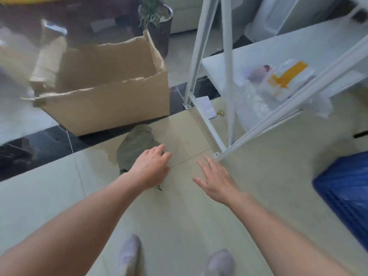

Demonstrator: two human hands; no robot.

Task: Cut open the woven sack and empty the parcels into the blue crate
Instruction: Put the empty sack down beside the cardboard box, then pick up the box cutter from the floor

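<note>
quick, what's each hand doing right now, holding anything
Left hand: fingers curled over the grey-green sack; whether it has a grip cannot be told.
Right hand: open, fingers spread, holding nothing.

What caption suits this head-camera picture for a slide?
Bare left hand and right hand reach toward a woven sack on the floor, blue crate at right.

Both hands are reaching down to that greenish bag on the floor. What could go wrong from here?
The sack lies beside the cardboard box, while the blue crate sits far right: parcels could land in the wrong container. The white rack's foot stands roughly between sack and crate, so the sack may snag there. Neither the left hand nor the right hand shows a cutter; tearing might spill parcels.
</note>
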